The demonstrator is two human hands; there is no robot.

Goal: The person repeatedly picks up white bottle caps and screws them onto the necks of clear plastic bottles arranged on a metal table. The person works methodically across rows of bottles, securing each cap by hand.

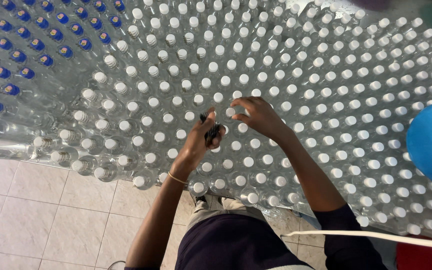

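Bottles (256, 150) stand packed in a huge field that fills most of the frame, clear plastic with white caps, and a block with blue caps (21, 50) at the upper left. I judge the step in hand to be working on the caps one by one, near the centre of the frame.

My left hand (198, 142) is closed around a small dark tool (211, 131), wrist bent upward, thumb side toward the middle; a thin band sits on that wrist. What the tool is exactly, I cannot tell.

My right hand (258, 116) reaches in from the lower right, forearm slanting across the rows, fingers curled and pinching at one white cap (230, 112) just beside the tool. It touches the cap; whether it grips it tight, I cannot tell.

The next move seems to call for steadying that bottle and bringing the tool squarely over its cap without knocking the neighbours.

A blue tub (428, 145) sits at the right edge, a white cord (376, 236) runs along the lower right, and a tiled floor (51, 215) lies lower left.
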